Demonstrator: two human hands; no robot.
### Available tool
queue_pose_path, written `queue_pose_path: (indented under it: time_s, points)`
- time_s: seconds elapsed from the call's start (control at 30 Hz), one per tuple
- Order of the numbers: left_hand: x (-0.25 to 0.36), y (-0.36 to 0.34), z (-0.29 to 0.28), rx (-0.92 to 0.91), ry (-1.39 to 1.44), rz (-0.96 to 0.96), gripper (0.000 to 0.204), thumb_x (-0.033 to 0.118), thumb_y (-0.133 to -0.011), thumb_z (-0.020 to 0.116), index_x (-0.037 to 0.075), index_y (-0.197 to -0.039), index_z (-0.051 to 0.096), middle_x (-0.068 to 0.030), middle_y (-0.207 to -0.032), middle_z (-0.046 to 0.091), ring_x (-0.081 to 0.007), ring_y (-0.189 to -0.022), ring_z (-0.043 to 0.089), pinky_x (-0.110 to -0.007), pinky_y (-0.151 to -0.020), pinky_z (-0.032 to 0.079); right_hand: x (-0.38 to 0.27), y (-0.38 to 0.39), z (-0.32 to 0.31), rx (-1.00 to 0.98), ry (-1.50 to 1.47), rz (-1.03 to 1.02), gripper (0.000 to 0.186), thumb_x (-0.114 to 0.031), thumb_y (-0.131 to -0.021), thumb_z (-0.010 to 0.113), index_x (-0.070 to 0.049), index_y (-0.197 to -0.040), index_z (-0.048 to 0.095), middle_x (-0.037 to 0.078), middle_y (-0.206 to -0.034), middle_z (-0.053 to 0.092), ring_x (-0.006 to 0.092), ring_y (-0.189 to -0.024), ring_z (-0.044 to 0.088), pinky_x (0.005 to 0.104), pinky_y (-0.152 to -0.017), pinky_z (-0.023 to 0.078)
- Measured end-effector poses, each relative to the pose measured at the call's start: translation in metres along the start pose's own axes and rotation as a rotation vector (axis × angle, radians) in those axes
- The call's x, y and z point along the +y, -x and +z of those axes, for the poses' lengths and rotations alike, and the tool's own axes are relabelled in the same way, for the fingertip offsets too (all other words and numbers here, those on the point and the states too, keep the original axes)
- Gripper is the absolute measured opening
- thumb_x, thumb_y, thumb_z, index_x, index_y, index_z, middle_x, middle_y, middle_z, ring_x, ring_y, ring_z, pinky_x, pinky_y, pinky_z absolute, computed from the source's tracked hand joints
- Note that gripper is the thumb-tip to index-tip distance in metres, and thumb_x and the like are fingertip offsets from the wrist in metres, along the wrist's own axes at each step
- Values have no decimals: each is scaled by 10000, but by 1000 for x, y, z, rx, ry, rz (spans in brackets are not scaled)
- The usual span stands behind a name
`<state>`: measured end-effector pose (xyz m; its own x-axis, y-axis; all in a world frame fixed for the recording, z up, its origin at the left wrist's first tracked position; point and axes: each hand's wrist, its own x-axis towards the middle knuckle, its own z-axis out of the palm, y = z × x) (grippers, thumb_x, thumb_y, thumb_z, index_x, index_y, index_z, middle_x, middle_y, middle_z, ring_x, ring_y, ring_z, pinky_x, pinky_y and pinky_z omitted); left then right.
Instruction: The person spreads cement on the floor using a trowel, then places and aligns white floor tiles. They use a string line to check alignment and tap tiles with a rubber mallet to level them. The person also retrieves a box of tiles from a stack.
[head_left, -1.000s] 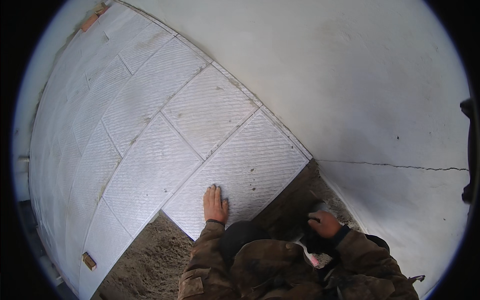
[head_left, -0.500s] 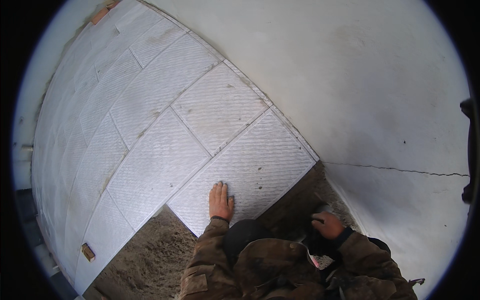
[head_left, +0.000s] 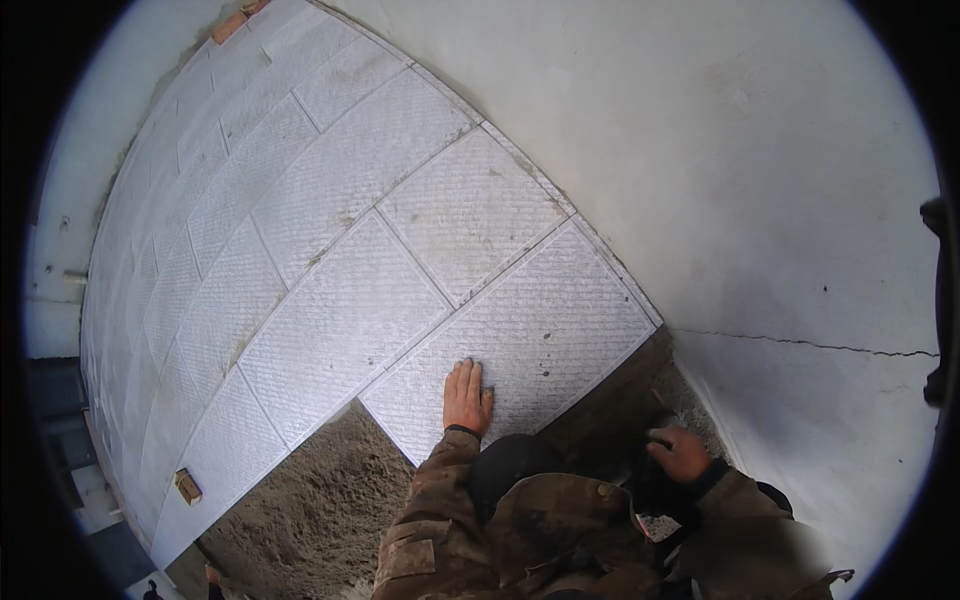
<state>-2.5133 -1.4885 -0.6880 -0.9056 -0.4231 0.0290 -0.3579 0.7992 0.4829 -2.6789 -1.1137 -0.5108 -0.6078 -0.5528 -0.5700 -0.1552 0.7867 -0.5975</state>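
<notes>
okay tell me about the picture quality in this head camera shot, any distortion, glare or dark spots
Head view: strong fisheye bend, so the tile joints and the wall base curve toward a black round rim; even, soft daylight, no hard shadows; the pale wall looks slightly washed out; left hand flat on the tile is sharp; right hand sits in the darker unpaved strip, what it grips unclear.

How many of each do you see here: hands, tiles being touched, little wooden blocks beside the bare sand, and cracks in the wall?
Hands: 2, the left hand flat on a tile and the right hand low by the wall
Touched pale tile: 1
Wooden block: 1
Wall crack: 1
Total: 5
</notes>
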Motion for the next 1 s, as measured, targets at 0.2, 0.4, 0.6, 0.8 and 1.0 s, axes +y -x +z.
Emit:
queue_pose_path:
  time_s: [0.2, 0.4, 0.6, 0.8, 1.0]
  points:
    - [-1, 1, 0, 25, 55, 9, 585, 148, -841, 649, -13, -1380, 488, -215, -1452, 465, -420, -1365, 400, -523, -1152, 292, -12, 14, -29, 35, 5, -2, 354, -260, -901, 658, 11, -1128, 675, 223, -1095, 663, 384, -1049, 633, 433, -916, 499]
    - [-9, 0, -13, 79, 224, 67, 567, 91, -846, 661, -23, -1375, 490, -248, -1407, 498, -435, -1324, 454, -497, -1110, 370, -29, 28, -66, 47, 12, 40, 340, -251, -888, 672, -5, -1123, 675, 212, -1095, 668, 368, -1032, 643, 429, -905, 502]
    - [-18, 11, -25, 133, 197, 26, 450, 62, -858, 673, -21, -1289, 577, -256, -1248, 597, -435, -1202, 554, -479, -1030, 455, -38, 40, -86, 50, 58, 15, 314, -243, -885, 671, -18, -1104, 675, 198, -1018, 664, 364, -970, 644, 438, -858, 499]
    - [-17, 24, -24, 179, 661, -458, 388, 78, -908, 673, -20, -1277, 605, -173, -1124, 692, -262, -1028, 671, -363, -914, 532, -36, 51, -98, 29, 86, -55, 293, -238, -878, 686, -19, -1072, 674, 187, -952, 651, 376, -911, 638, 438, -808, 504]
    - [8, 11, -63, 70, 885, -577, 387, 58, -935, 647, -28, -1307, 586, -118, -1089, 714, -141, -966, 667, -278, -878, 534, -23, 58, -106, 76, 94, -93, 280, -214, -867, 701, -22, -1069, 679, 187, -941, 652, 386, -869, 640, 434, -762, 516]
